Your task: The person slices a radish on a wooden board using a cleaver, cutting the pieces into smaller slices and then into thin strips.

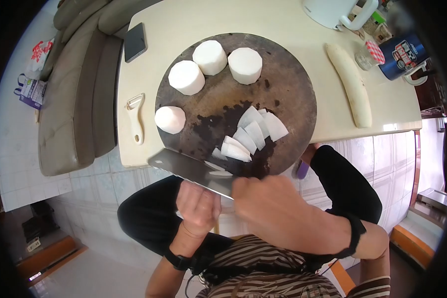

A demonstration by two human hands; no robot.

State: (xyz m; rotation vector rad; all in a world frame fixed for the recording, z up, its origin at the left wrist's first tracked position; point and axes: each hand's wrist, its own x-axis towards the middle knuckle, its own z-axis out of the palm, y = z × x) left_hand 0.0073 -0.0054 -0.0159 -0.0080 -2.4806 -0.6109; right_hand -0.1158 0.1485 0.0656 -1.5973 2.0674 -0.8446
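A broad cleaver (186, 171) lies tilted over the near edge of the round dark board (298, 94), with thin white slivers on its blade. Its handle is wrapped in my right hand (283, 211). Just under the blade, my left hand (198, 206) has its fingers curled near the cutting edge; what they hold, if anything, is hidden. Several thin white slices (253, 134) overlap on the board's near right part. Thick white chunks (209, 57) stand at its far side, and a rounded white end piece (170, 119) sits at its left edge.
Left of the board are a peeler (135, 119) and a phone (135, 42). On the right lie a long pale root vegetable (350, 84), a jar with a checked lid (370, 54), a blue canister (403, 55) and a white kettle (328, 11). A sofa (77, 94) stands left.
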